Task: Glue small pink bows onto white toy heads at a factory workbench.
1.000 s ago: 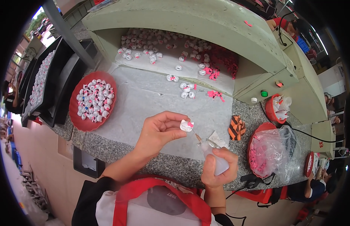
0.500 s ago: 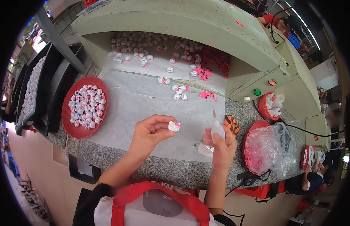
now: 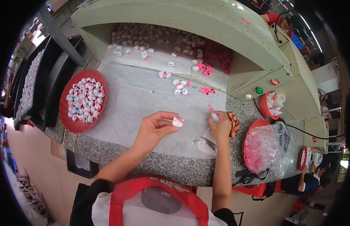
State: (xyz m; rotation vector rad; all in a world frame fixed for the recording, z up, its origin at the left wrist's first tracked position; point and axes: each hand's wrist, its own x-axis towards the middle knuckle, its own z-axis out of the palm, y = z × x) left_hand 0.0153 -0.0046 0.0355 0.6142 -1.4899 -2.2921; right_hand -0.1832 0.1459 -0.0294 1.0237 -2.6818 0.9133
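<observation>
Between the thumb and fingertips of my left hand [image 3: 154, 130] is a small white figure head [image 3: 177, 122] with a pink piece on it, held above the white paper [image 3: 126, 109]. My right hand [image 3: 221, 128] is wrapped round a small translucent squeeze bottle [image 3: 215, 117], mostly covered by the fingers. At its tip is a pink bow-like piece [image 3: 211, 107]; I cannot tell whether it is stuck there or lies on the paper. Farther off lie a little pile of pink pieces [image 3: 208, 90] and several white heads [image 3: 178, 91].
A pale green hooded cabinet [image 3: 175, 17] shelters many white heads and pink pieces. Left stands a red bowl [image 3: 64, 120] of finished-looking heads; right, a red bowl [image 3: 246, 147] with pink pieces and a plastic bag [image 3: 275, 147]. Metal tweezers [image 3: 209, 143] and a red cup [image 3: 264, 107] are nearby.
My right hand has turned over and brought the bottle tip to a pink piece, which now sits apart from the pile. The left hand still holds the head, slightly turned.
</observation>
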